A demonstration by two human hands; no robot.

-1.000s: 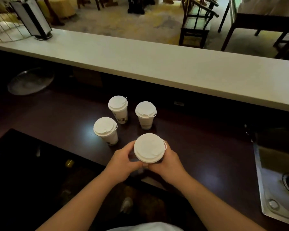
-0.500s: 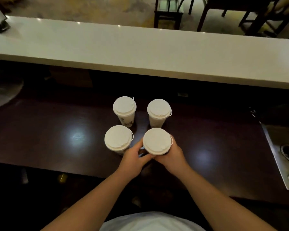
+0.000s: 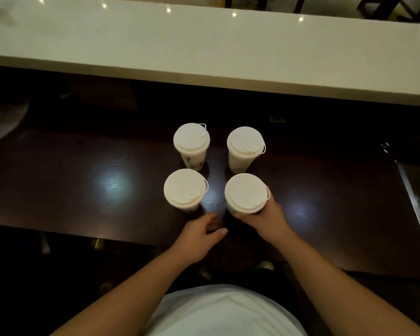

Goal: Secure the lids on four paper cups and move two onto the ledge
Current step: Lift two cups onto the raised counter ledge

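Cups stood in a square on the dark bench (image 3: 83, 185), all four lidded. The right hand (image 3: 264, 214) gripped the near-right cup (image 3: 246, 194); the left hand (image 3: 199, 232) hung loosely open, holding nothing, just short of the near-left cup (image 3: 185, 189). Best, I judged, to grasp each body low, lift straight, and set both well back on the pale ledge (image 3: 204, 52).

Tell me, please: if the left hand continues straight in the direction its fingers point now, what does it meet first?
The left hand points up and right, toward the near right cup that the right hand holds. It would probably meet that cup's lower body first, though depth is unclear.
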